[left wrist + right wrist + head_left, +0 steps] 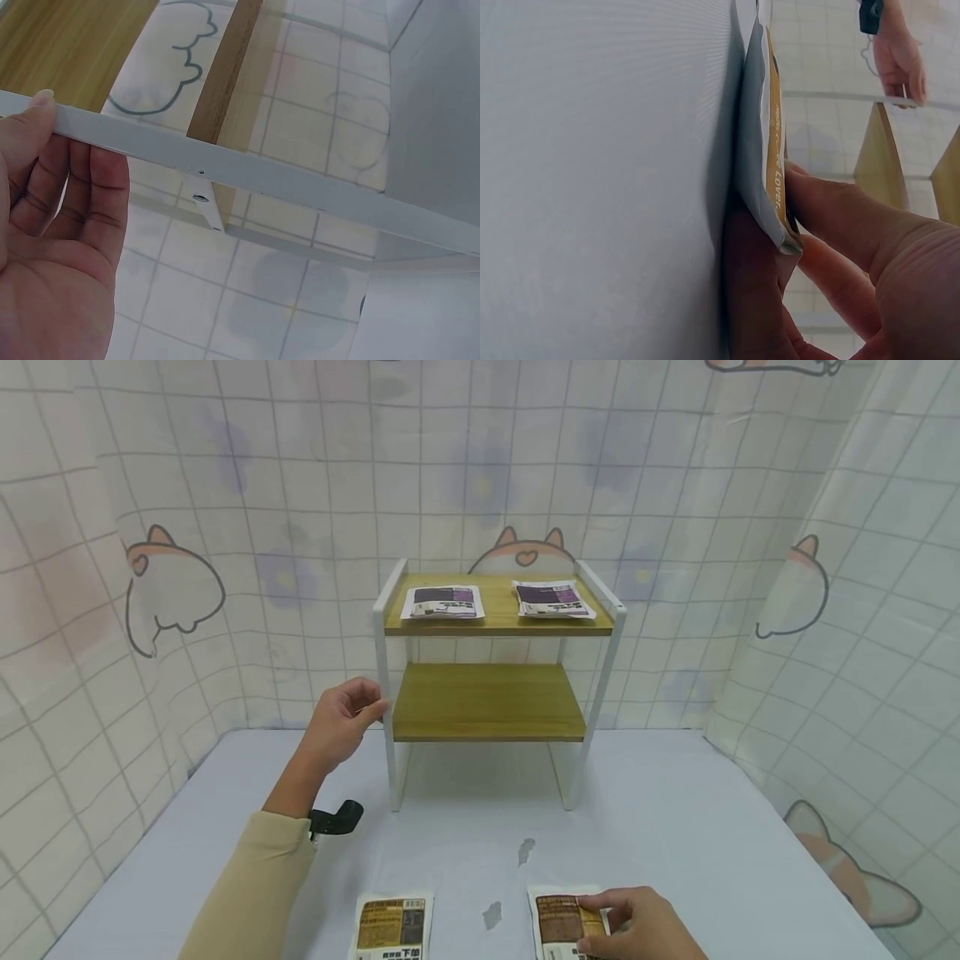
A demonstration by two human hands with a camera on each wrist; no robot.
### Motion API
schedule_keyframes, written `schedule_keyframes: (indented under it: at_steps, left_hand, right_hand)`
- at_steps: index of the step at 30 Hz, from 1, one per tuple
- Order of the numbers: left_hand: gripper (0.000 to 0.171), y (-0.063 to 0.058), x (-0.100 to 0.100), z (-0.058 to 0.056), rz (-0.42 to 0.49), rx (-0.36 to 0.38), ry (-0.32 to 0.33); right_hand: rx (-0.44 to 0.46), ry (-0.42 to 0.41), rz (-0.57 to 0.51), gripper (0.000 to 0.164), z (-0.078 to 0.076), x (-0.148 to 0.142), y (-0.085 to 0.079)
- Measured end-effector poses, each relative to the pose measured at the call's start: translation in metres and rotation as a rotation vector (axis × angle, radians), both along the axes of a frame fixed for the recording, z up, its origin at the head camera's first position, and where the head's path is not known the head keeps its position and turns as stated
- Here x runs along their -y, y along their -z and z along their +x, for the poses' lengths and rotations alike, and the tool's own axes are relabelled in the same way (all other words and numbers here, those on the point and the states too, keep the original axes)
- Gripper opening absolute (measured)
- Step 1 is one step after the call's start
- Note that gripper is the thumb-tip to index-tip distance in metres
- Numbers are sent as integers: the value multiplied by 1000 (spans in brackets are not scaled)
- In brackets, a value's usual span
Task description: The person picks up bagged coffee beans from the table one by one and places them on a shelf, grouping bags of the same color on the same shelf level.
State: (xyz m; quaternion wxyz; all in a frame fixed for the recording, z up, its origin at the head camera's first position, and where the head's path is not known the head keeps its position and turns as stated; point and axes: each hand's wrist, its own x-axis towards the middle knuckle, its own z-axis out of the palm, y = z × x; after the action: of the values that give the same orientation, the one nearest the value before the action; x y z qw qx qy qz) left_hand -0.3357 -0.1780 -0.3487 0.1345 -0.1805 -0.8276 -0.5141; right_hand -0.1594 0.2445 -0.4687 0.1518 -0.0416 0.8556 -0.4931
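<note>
My left hand (341,727) pinches the front left post (150,142) of a two-tier shelf rack with white metal sides, thumb in front and fingers curled behind. At the table's near side, my right hand (633,922) grips the right edge of a flat brown-and-white packet (557,917). In the right wrist view the thumb lies over that packet (769,150) and a finger is tucked under its edge. Another brown-and-white packet (390,927) lies flat on the table to the left, cut off by the frame's bottom edge.
Purple-and-white packets lie on the rack's upper wooden board (495,627), one group left (444,602), one right (553,599). The lower board (487,702) is bare wood. Two grey patches (492,915) mark the white table (660,827). Tile-patterned cloth surrounds it.
</note>
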Motion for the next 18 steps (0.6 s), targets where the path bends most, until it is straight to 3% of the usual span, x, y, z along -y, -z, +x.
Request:
schedule_keyframes:
  at_steps: [18]
  left_hand:
    - [13, -1, 0, 0, 4, 7, 3]
  right_hand:
    - [36, 24, -33, 57, 0, 2, 0]
